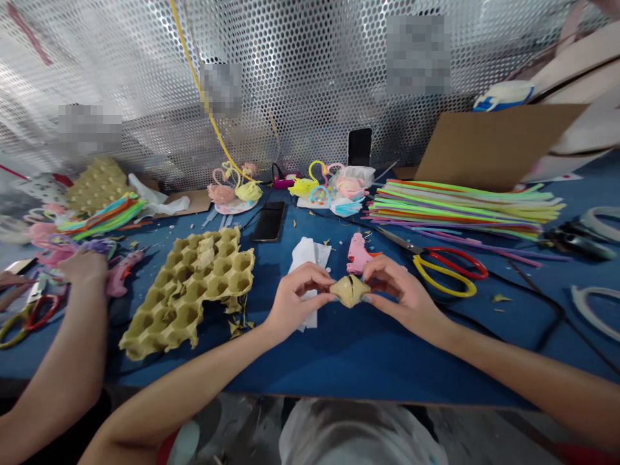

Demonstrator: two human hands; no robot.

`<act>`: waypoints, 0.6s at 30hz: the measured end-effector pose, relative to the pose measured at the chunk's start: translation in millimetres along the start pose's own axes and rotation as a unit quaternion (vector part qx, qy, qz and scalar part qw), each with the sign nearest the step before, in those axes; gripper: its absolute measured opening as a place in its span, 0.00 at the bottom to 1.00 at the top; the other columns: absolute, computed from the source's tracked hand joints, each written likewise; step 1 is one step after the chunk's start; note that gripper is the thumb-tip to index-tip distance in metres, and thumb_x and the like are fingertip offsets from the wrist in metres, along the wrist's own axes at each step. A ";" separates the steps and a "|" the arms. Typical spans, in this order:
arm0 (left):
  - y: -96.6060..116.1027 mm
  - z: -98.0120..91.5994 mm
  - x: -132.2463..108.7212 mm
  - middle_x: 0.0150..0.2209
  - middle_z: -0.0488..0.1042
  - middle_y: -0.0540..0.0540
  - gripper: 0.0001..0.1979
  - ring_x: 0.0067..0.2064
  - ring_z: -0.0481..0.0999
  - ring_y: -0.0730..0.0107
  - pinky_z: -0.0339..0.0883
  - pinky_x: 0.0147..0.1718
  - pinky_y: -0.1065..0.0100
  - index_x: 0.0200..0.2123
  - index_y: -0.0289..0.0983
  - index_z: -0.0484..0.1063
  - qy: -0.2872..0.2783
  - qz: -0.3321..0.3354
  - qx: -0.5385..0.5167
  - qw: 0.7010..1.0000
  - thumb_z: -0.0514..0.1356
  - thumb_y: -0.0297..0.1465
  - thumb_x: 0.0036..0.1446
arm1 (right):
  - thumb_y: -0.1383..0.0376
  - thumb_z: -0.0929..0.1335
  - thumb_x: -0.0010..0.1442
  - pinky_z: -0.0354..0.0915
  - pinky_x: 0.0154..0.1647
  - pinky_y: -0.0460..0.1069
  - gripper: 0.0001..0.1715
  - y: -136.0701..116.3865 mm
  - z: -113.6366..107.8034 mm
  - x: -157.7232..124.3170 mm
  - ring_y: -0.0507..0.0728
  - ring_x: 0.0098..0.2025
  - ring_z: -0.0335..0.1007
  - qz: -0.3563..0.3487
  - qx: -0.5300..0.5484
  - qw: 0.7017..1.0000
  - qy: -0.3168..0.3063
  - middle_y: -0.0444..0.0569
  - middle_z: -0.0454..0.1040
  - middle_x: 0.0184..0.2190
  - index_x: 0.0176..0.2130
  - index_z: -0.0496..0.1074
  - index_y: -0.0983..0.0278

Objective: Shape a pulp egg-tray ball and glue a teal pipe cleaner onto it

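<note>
A folded scrap of egg-carton pulp (349, 291) sits just below the frame's centre, pinched up off the table: the left hand (299, 297) and right hand (400, 292) each grasp one side of it with the fingertips (neither fist is clenched). Just beyond lie one white paper sheet (307, 258), one pink hot glue gun (358, 253) and one pair of red-and-yellow scissors (436, 271); left of them, one torn egg tray (186, 290) rests on the blue worktable (339, 361).
</note>
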State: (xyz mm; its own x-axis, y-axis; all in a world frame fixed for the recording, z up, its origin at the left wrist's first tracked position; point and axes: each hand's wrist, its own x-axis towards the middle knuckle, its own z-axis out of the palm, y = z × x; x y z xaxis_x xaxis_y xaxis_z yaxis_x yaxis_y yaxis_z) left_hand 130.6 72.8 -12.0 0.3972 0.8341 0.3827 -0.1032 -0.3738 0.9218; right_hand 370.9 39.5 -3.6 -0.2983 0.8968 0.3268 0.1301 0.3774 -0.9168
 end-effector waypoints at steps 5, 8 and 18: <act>0.9 0.3 -0.3 0.39 0.76 0.41 0.10 0.41 0.78 0.66 0.75 0.39 0.67 0.36 0.34 0.80 -0.003 0.008 0.016 1.000 0.73 0.32 0.52 | 0.59 0.72 0.64 0.75 0.45 0.50 0.11 2.5 -0.2 0.8 0.55 0.44 0.70 0.001 0.006 1.000 -0.008 0.47 0.66 0.42 0.43 0.68 0.57; 1.5 0.0 0.2 0.39 0.76 0.41 0.09 0.40 0.78 0.66 0.75 0.39 0.67 0.36 0.34 0.80 -0.004 0.017 0.028 0.999 0.73 0.31 0.52 | 0.59 0.72 0.63 0.75 0.46 0.50 0.12 3.8 -0.4 1.1 0.56 0.45 0.70 0.003 0.011 1.000 -0.014 0.47 0.66 0.41 0.43 0.67 0.57; 3.8 0.6 -1.3 0.38 0.76 0.41 0.08 0.40 0.78 0.67 0.75 0.38 0.67 0.36 0.35 0.80 -0.003 0.034 0.044 0.998 0.73 0.29 0.52 | 0.59 0.72 0.63 0.74 0.46 0.50 0.12 5.0 0.3 0.4 0.55 0.44 0.68 0.008 0.011 1.000 -0.022 0.47 0.64 0.43 0.43 0.67 0.57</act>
State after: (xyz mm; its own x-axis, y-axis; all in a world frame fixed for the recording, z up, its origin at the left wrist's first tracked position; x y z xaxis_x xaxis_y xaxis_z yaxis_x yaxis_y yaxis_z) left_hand 130.2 70.0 -9.0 0.3983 0.8025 0.4442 -0.0505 -0.4643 0.8842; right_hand 371.1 41.7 -8.1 -0.3379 0.8913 0.3024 0.1146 0.3579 -0.9267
